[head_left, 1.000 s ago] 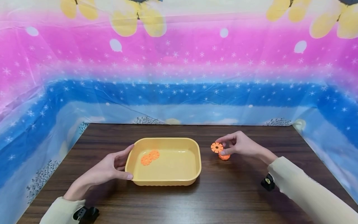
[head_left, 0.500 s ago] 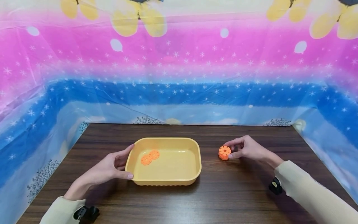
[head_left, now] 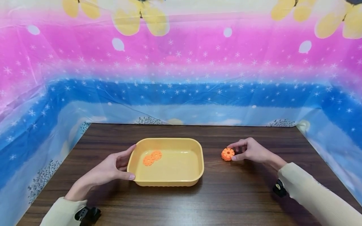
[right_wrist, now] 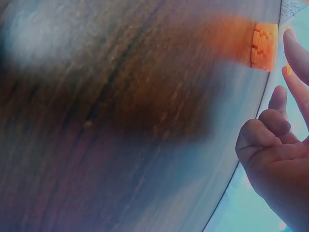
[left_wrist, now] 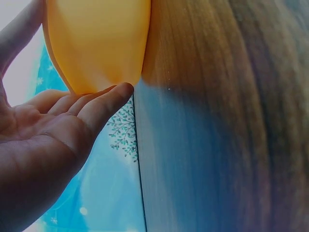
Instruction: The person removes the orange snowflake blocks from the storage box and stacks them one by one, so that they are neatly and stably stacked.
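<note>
My left hand grips the left end of a yellow plastic tray, thumb at the near corner and index finger at the far one. In the left wrist view, fingers of that hand lie against the tray's wall. Two notched orange snowflake discs lie overlapping inside the tray, towards its left. Right of the tray, my right hand pinches another orange snowflake disc between thumb and index finger. The right wrist view has it just above a short stack of orange discs, apart from them.
A dark wood-grain table carries everything. Patterned cloth in pink and blue rises along its back and sides. Black camera mounts sit on both wrists.
My right hand has moved right and slightly down with the disc, which now overlaps the stack in the head view. The left hand and tray have stayed put.
</note>
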### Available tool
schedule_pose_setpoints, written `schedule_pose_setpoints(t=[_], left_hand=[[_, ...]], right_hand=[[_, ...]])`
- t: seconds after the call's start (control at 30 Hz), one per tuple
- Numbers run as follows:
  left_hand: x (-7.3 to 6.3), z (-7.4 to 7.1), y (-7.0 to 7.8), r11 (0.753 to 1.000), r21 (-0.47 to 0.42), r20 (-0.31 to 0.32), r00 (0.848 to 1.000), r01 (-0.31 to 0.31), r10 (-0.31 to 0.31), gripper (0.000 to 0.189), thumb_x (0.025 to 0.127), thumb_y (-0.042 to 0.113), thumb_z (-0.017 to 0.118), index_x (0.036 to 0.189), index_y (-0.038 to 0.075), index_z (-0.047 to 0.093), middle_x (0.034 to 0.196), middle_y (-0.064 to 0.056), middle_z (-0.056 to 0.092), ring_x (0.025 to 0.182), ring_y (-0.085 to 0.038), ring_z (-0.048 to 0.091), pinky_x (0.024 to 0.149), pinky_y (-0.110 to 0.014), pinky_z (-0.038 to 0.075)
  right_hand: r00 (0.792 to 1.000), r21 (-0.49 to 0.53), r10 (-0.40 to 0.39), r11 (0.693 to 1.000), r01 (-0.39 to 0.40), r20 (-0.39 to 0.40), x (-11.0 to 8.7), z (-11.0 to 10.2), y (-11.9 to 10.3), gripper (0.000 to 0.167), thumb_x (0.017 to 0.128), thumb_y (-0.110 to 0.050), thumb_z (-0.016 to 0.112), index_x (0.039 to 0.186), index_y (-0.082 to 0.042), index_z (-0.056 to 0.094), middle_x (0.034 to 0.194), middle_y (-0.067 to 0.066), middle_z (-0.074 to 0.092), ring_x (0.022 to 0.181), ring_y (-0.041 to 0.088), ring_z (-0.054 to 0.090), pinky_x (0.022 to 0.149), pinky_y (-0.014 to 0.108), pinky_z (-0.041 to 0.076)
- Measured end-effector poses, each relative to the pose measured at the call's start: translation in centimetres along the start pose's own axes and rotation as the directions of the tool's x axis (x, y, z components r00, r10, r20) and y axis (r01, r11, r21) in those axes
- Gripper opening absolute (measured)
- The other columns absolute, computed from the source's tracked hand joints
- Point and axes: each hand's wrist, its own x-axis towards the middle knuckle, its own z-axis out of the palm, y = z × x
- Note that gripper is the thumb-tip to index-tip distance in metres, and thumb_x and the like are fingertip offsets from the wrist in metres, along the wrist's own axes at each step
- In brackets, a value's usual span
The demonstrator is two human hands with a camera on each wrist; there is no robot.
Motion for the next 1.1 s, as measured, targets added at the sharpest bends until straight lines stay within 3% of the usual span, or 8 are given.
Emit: schedule_pose_setpoints(t=[0.3,0.77,1.1], left_hand=[[0.07,-0.01,-0.21,1.000,-0.021,0.011,1.000,-0.013,0.013,0.109,0.087,0.006,0.084,0.168,0.007,0.009,0.168,-0.028,0.021,0.144,-0.046,0.040,0.106,-0.031,0.051],[0.01,-0.05,-0.17,1.000,0.001,0.006,1.000,-0.013,0.013,0.109,0.087,0.008,0.084,0.168,0.007,0.010,0.169,-0.027,0.019,0.144,-0.046,0.040,0.105,-0.028,0.051],[0.05,-0.13,-0.18,1.000,0.009,0.012,1.000,-0.024,0.024,0.109,0.087,0.007,0.084,0.168,0.006,0.010,0.168,-0.028,0.020,0.144,-0.045,0.041,0.106,-0.028,0.050]], right_hand=[[1.000,-0.048,-0.007,0.999,0.007,-0.002,-0.19,0.32,-0.65,0.044,0.086,-0.019,0.088,0.126,-0.003,0.076,0.093,0.010,0.060,0.076,0.021,0.046,0.060,0.027,0.037],[1.000,-0.147,-0.003,0.989,0.001,-0.014,-0.13,0.68,-0.57,0.044,0.086,-0.022,0.088,0.126,-0.008,0.077,0.089,0.006,0.059,0.077,0.022,0.045,0.061,0.028,0.036],[1.000,-0.150,0.020,0.989,-0.022,-0.013,-0.23,0.61,-0.63,0.045,0.086,-0.021,0.087,0.128,-0.007,0.076,0.088,0.007,0.057,0.077,0.022,0.045,0.061,0.028,0.036]])
